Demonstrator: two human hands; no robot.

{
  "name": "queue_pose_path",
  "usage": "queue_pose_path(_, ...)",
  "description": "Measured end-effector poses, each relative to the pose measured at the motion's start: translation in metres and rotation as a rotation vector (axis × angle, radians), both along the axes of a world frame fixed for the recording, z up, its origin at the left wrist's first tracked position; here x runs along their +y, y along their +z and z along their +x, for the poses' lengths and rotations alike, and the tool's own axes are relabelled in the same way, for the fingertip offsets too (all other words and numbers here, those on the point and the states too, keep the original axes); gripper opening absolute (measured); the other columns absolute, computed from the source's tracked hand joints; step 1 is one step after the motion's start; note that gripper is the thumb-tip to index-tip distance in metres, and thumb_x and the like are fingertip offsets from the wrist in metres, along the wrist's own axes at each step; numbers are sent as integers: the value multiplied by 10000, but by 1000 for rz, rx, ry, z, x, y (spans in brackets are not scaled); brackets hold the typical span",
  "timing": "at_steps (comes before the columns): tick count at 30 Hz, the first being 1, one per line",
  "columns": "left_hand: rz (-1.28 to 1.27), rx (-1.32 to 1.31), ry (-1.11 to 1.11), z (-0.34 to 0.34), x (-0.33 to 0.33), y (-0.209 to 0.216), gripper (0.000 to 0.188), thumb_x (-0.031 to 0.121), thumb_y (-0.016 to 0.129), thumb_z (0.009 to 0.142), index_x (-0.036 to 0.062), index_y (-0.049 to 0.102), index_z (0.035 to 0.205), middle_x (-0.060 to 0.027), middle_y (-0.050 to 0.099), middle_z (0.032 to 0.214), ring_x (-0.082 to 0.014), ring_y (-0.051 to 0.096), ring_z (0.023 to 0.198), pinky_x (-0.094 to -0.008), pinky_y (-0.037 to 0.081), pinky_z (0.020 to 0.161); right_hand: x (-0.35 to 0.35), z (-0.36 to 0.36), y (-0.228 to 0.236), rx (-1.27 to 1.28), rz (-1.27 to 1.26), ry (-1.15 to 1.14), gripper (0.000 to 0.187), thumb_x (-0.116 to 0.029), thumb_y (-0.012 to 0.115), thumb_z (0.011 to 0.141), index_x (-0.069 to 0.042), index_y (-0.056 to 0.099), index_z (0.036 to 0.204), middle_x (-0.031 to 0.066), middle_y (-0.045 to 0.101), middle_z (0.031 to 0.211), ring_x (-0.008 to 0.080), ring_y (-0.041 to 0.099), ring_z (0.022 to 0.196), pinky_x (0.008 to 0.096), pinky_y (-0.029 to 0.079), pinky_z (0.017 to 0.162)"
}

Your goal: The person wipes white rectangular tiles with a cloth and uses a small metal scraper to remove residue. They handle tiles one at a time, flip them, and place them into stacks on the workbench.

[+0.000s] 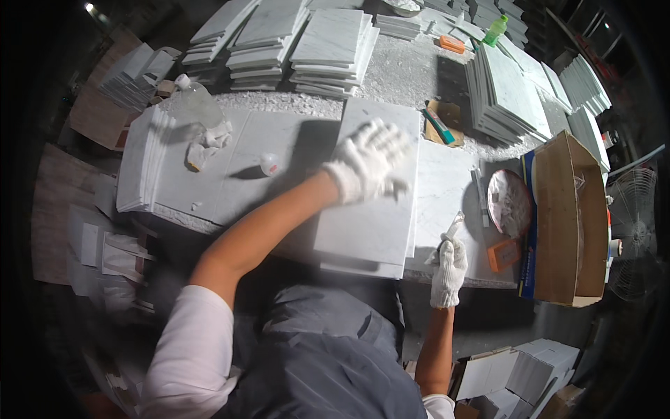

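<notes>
A stack of white marble tiles lies in front of me at the table's near edge. My left hand, in a white knit glove, rests on the top tile with its fingers stretched out; the hand is a little blurred. Just right of the stack, my right hand, gloved too, is closed around a small pale pointed thing that sticks up past the fingers. Its kind I cannot make out. Near that hand are a round dish with whitish stuff and an orange box.
More tile stacks stand at the back and back right. Left are a clear plastic bottle, a crumpled glove and a white round cap. A teal cutter lies on cardboard. An opened cardboard box and a fan are right.
</notes>
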State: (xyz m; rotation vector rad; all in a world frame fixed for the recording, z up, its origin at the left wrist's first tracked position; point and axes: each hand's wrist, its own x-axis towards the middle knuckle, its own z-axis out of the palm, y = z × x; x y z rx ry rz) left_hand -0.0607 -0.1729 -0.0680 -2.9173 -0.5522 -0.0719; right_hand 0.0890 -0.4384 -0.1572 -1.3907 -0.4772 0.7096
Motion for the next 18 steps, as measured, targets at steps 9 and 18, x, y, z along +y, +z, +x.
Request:
queue_pose_path(9, -693, -580, -573, -76, -135, 9, 477, 509, 526, 1007, 205, 640, 1357, -143, 630, 1403, -350, 555, 1343, -533, 368, 1180, -30, -2, 14, 290, 24, 99, 210, -235, 575, 1071, -51, 617, 1164, 54, 657, 1093, 172, 643, 914, 337, 539, 797)
queue_pose_path(18, -788, -774, 631, -127, -117, 8, 464, 235, 759, 906, 45, 589, 1293, -127, 685, 1167, -255, 661, 1024, -394, 523, 909, 7, -42, 57, 9, 54, 207, 299, -226, 540, 1082, -4, 574, 1280, 165, 707, 1152, 252, 700, 1023, 379, 568, 906)
